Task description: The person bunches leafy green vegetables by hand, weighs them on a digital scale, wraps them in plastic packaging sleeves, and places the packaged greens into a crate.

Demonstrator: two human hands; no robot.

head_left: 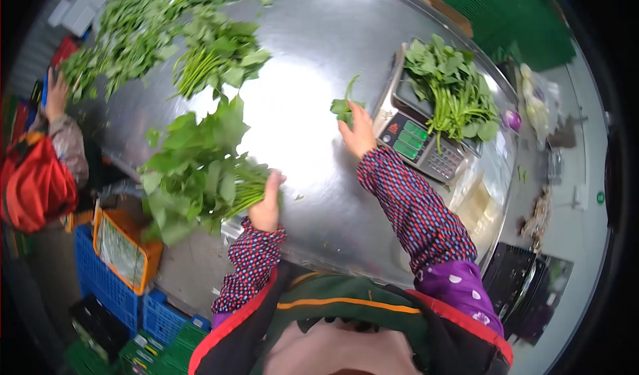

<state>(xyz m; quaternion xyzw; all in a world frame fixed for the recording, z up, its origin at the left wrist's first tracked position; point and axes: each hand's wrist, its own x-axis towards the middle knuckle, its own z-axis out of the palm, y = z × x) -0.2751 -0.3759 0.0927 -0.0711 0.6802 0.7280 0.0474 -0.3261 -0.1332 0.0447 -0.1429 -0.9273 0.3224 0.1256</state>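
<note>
My left hand [266,205] is closed round the stems of a large bunch of leafy greens [193,169], whose leaves spread left past the steel table's edge. Between the thumb and fingers of my right hand [360,132] is a single green sprig [343,109], just above the tabletop. Close to its right stands a digital scale [426,142] with green displays, bearing another bunch of leafy greens [456,89]. One more bunch [210,59] lies on the steel table [313,49], beyond the bunch in my left hand.
A big pile of loose greens [143,25] covers the table's far left. A co-worker's hand [56,95] reaches that pile. Below left are an orange crate [150,258] and a blue crate [100,278]. A purple onion [512,120] sits at the right edge.
</note>
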